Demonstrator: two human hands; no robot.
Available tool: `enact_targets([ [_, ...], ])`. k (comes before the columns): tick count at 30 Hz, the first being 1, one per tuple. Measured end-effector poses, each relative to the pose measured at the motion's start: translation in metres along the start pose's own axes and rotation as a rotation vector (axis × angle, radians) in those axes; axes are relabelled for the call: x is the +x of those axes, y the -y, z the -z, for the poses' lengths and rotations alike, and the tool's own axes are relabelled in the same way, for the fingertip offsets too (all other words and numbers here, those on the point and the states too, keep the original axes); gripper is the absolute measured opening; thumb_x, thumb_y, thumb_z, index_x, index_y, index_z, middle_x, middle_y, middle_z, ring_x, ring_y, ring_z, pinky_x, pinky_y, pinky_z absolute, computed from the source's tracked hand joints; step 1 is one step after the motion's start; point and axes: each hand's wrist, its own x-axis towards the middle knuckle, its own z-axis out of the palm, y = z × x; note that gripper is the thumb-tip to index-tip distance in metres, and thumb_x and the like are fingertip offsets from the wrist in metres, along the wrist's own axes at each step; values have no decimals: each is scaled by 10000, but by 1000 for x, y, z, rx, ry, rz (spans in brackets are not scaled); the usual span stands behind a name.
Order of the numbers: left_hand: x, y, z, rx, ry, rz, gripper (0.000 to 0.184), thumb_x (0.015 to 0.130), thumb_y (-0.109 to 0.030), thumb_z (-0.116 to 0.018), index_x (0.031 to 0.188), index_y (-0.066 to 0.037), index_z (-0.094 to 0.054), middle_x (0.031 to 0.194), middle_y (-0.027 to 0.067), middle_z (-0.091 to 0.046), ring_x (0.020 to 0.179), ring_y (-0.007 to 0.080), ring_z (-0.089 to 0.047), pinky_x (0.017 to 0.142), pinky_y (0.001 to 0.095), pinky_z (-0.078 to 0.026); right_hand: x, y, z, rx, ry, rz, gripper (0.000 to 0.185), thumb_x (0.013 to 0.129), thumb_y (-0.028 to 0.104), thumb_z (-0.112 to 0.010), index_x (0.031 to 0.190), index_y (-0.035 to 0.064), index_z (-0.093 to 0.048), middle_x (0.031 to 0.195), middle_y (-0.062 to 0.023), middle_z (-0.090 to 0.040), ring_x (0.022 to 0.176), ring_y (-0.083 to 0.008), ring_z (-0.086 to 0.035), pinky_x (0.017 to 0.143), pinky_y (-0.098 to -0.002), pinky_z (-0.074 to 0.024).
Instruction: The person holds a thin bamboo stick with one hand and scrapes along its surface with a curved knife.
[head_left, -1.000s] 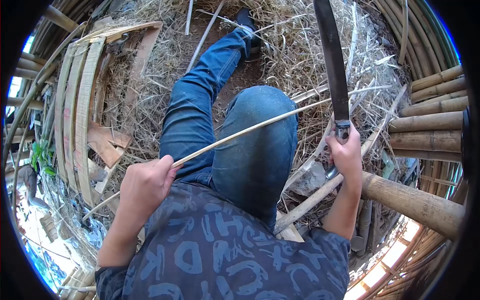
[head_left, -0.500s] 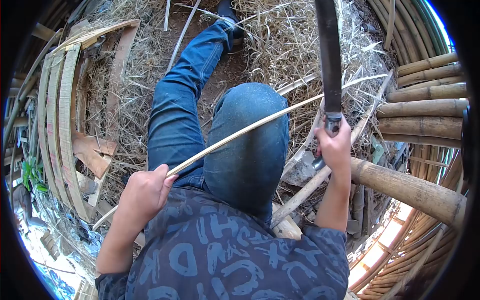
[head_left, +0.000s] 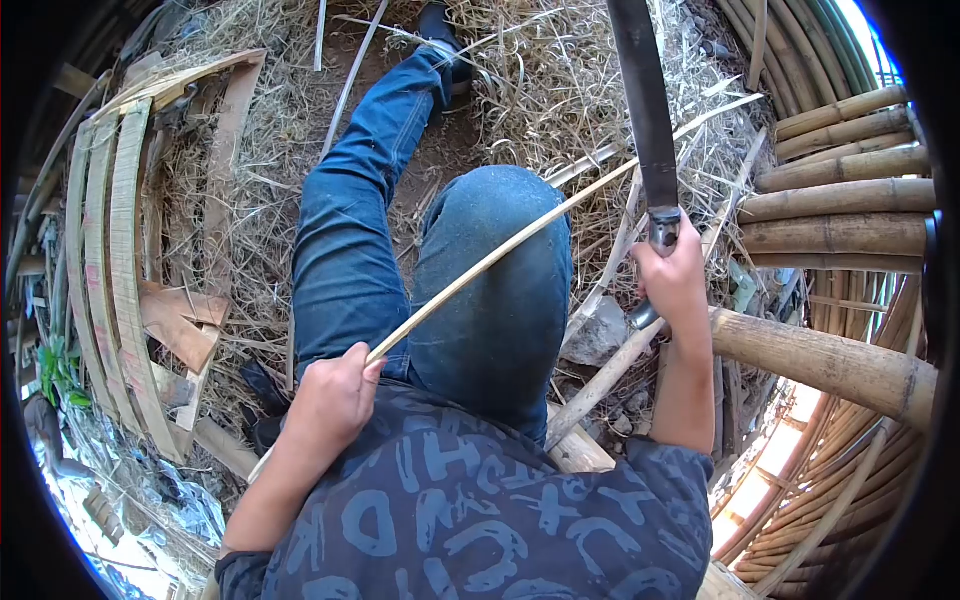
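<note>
My left hand [head_left: 337, 395] is closed around a long, thin bamboo strip [head_left: 500, 250] near its lower end. From there the strip slants up to the right across my bent knee, and its far part passes behind the blade. My right hand [head_left: 672, 275] grips the handle of a machete [head_left: 645, 100]. The long dark blade points up and away from me, crossing the strip. I cannot tell whether blade and strip touch. A short tail of the strip shows below my left wrist.
A thick bamboo pole [head_left: 820, 360] juts in from the right, below stacked bamboo poles [head_left: 850, 210]. At left lies a broken wooden pallet [head_left: 130, 250]. Dry straw and shavings [head_left: 540, 80] cover the ground, with a grey stone [head_left: 600, 335] beside my knee.
My left hand has shifted right and slightly down, still holding the strip, which now slopes more steeply. The machete has tilted a little to the left at its top.
</note>
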Motion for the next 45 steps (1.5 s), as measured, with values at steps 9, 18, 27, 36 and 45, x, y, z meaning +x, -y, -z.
enact_targets([
  [9, -1, 11, -31, -131, -76, -46, 202, 939, -108, -554, 796, 15, -483, 611, 238, -539, 596, 440, -565, 532, 495, -419, -13, -2, -21, 8, -41, 59, 341, 732, 41, -543, 1066, -25, -544, 667, -80, -499, 591, -193, -505, 614, -347, -447],
  [18, -2, 12, -38, -233, -88, -53, 197, 958, -91, -516, 801, 21, -478, 637, 235, -498, 617, 454, -529, 533, 472, -378, -4, 23, -10, 3, 36, -57, 371, 755, 16, -541, 1122, -37, -542, 647, -9, -475, 557, -126, -480, 528, -292, -410],
  [27, 1, 19, -42, -264, -34, -70, 203, 954, -117, -538, 811, 19, -491, 623, 243, -537, 611, 450, -564, 537, 490, -416, -6, 23, 1, -45, -27, 33, 321, 747, -5, -552, 1068, -16, -538, 665, -14, -493, 562, -124, -496, 530, -293, -427],
  [36, 0, 21, -46, -301, -19, -42, 202, 954, -109, -537, 806, 20, -488, 619, 238, -531, 603, 454, -556, 522, 484, -403, -8, 22, 6, -56, 0, 50, 311, 731, -16, -537, 1041, -13, -524, 673, -23, -495, 536, -119, -489, 487, -278, -405],
  [45, -1, 20, -48, -296, -48, -46, 198, 956, -100, -526, 803, 17, -480, 626, 239, -518, 625, 452, -556, 528, 480, -395, -11, 28, 5, -112, 38, 143, 384, 731, -4, -541, 1115, -26, -545, 674, -13, -509, 563, -126, -485, 536, -287, -406],
])
